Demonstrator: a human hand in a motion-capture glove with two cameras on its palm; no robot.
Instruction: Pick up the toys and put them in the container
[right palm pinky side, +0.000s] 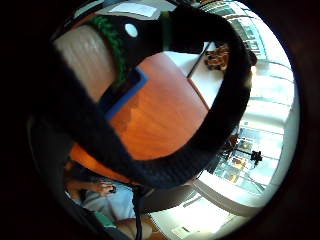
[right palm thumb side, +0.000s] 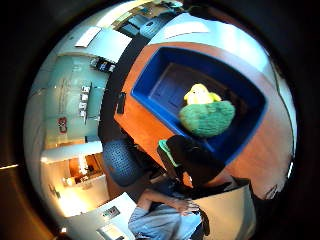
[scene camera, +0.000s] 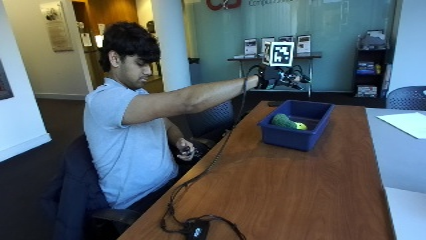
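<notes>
The toys, a green one (scene camera: 283, 120) and a yellow one (scene camera: 301, 126), lie inside the blue container (scene camera: 299, 137) on the wooden table (scene camera: 286, 190), while the gloved right hand (scene camera: 271, 76) hovers above it, finger state unclear, so it should lift straight clear

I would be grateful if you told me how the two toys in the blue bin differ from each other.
The green toy is clearly bigger than the yellow toy. The green one is a rounded, fuzzy lump, while the yellow one looks smoother and brighter. The green toy partly covers the yellow one in the thumb side palm view. Both lie together inside the blue bin on the wooden table.
</notes>
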